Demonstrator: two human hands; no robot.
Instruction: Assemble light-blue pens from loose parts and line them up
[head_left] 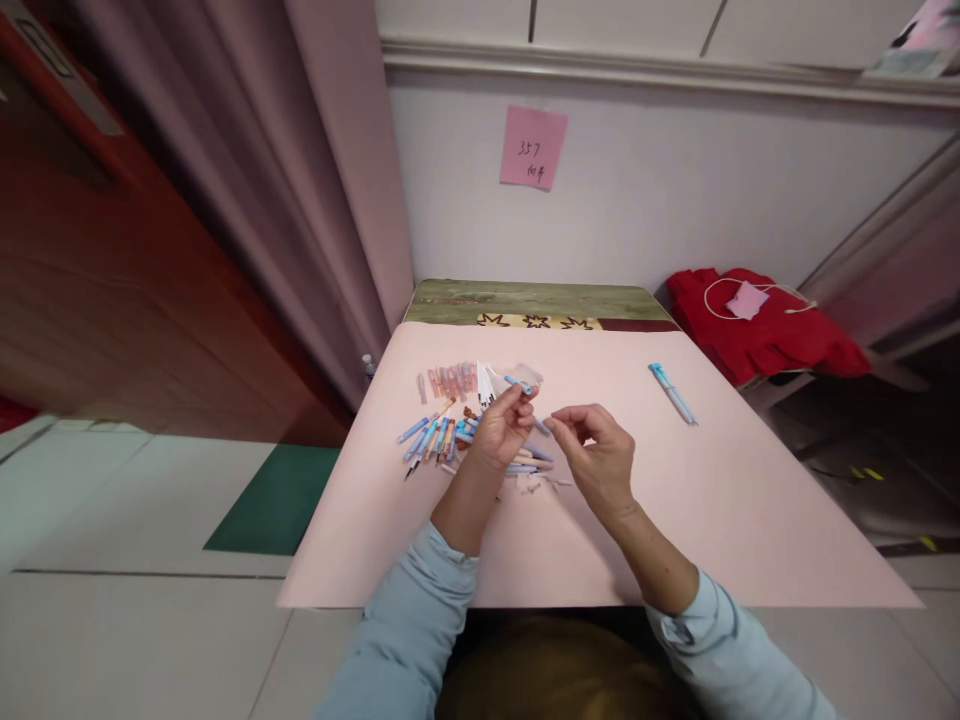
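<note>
My left hand (504, 428) is closed around a small blue pen part (517, 383), which pokes out past the fingertips. Close by on the right, my right hand (598, 452) has thumb and forefinger pinched together; whatever may be between them is too small to make out. Under and beside my left hand lies a loose heap of blue and orange pen barrels (431, 440). Behind the heap are a row of pinkish clear tubes (454, 381) and a bundle of white pen refills (486, 384). Small clear pieces (531, 488) lie in front, partly hidden by my hands.
A blue-and-white pen (673, 393) lies alone on the right of the pink-covered table (742, 520). A red cloth (765, 330) is piled beyond the table's right edge. Behind stands a wall with a pink note (533, 148); a curtain (330, 180) hangs at left.
</note>
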